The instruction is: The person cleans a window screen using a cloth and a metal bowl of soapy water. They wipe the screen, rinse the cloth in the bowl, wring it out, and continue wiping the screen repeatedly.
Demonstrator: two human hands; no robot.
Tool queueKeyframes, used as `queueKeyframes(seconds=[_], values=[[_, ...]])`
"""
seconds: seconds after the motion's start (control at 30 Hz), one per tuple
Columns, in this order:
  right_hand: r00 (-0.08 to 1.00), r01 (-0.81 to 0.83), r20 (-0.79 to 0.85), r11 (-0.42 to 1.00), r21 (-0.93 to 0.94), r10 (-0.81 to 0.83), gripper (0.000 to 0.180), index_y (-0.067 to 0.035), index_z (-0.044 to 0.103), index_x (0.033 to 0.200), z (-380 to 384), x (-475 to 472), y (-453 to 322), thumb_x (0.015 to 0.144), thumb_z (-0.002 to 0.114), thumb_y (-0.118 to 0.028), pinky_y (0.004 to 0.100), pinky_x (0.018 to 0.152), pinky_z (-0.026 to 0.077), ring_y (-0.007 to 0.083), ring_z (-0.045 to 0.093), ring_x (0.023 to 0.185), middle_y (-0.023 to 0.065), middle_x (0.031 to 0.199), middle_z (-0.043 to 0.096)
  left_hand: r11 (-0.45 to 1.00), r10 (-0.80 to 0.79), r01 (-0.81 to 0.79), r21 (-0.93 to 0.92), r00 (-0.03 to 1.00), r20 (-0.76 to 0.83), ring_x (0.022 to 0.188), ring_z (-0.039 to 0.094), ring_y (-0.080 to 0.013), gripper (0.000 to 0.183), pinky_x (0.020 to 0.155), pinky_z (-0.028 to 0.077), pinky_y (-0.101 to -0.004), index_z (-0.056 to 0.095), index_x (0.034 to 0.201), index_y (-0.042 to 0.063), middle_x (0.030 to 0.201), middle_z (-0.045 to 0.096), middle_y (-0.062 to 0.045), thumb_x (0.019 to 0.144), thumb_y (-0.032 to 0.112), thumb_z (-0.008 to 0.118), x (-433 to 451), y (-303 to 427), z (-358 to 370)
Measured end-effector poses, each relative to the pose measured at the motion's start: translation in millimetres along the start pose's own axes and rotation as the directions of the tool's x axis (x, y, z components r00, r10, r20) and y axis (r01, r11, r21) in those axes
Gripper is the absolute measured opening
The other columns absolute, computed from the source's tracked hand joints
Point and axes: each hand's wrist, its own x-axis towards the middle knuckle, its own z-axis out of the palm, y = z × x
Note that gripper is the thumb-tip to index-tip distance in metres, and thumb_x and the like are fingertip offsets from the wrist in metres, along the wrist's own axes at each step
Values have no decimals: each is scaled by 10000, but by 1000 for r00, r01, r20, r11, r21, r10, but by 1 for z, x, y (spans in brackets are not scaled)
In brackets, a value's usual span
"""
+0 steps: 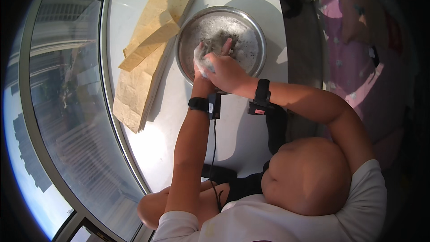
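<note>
A round stainless steel basin [263,52] holds greyish water with white suds [248,42]. Over its near part my two hands meet. White foam coats my left hand [198,67], whose fingers point away from me. Across its palm lies my right hand [228,72], with one finger stretched towards the water. A whitish, soapy mass [204,63] sits between the hands. Whether it is only foam or a wet cloth, I cannot tell. The fingers of my left hand are partly hidden by foam and by the right hand.
Left of the basin, a stack of folded brown paper [131,104] with a loose folded strip [151,45] lies on the white surface [188,121]. A window [70,90] borders the left side. A black cable [214,141] hangs from my left wrist device [214,106]. Pink fabric [346,64] is at right.
</note>
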Motion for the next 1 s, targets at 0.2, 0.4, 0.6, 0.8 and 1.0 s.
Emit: queueKeyframes(seconds=[0.2,0.4,0.6,0.8,1.0], values=[[989,138,-50,987,-80,-142,294,25,627,1023,6,0,-9,960,670,-259,506,753,577,443,714,825,260,824,701,647,408,-263,716,913,-33,1099,642,-244,527,987,499,-365,500,1444,69,1263,659,-113,1049,416,545,0,6,-19],[977,176,-86,962,-207,-197,301,2,665,916,8,6,-1,956,678,-297,496,702,587,421,720,759,230,766,699,650,473,-286,704,877,-81,1058,649,-233,410,955,509,-364,559,1325,75,1189,670,-91,1057,384,539,0,23,-51],[973,180,-68,911,-371,-220,277,4,691,989,11,17,15,959,609,-259,499,666,593,406,726,706,192,742,713,593,586,-259,763,788,-188,1016,656,-222,317,924,518,-363,618,1207,81,1115,682,-68,1064,352,533,16,28,-52],[994,-79,63,990,-116,86,434,1,688,940,-14,39,35,1005,528,-397,470,796,556,376,718,858,222,852,704,555,653,-208,805,708,-267,1043,645,-230,264,982,488,-368,640,1112,82,1044,692,-53,1067,304,504,3,13,-2],[999,-48,-10,997,58,49,384,13,664,1080,-64,41,28,969,659,-355,394,886,526,291,705,991,199,1046,730,236,420,-173,956,905,60,1292,555,-208,429,1152,365,-364,584,1429,13,1317,656,-100,1068,214,471,-37,-6,81]])
